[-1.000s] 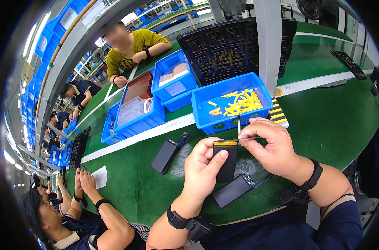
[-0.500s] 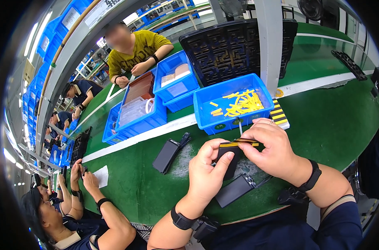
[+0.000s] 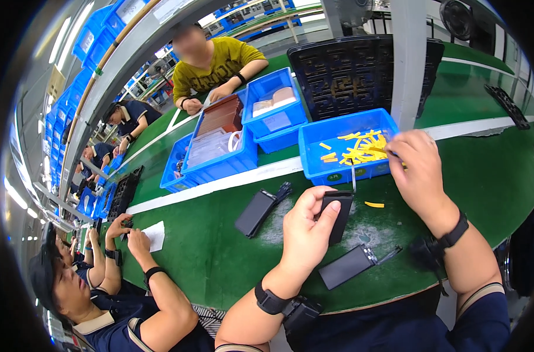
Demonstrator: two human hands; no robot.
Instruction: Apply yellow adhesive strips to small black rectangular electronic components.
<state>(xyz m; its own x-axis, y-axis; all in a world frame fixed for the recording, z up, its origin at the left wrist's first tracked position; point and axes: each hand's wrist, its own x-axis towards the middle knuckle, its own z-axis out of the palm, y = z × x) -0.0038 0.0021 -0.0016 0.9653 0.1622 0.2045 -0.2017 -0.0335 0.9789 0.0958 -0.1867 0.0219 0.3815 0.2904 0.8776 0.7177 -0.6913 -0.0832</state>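
Note:
Upright in my left hand (image 3: 307, 226) is a flat black rectangular case (image 3: 341, 218), gripped between thumb and fingers. My right hand (image 3: 418, 170) hovers at the right end of a blue bin (image 3: 331, 176) of yellow strips (image 3: 363, 145). Its fingers are curled together and slightly blurred; what they hold, if anything, is unclear. One loose yellow strip (image 3: 374, 205) lies on the green table between my hands. Two black boxes with short dark cables rest nearby: one box (image 3: 256, 214) left of my left hand, the other box (image 3: 344, 268) close to me.
A thin metal rod (image 3: 353, 177) stands at the blue bin's front. More blue bins (image 3: 220, 161) sit to its left, before a person in a yellow-green top (image 3: 214, 67). A grey post (image 3: 409, 70) rises behind, beside a black tray (image 3: 343, 76). Another person (image 3: 120, 287) works at my left.
My right hand has left the black case and moved up and right to the bin. A yellow strip now lies on the table. The whole view has shifted slightly.

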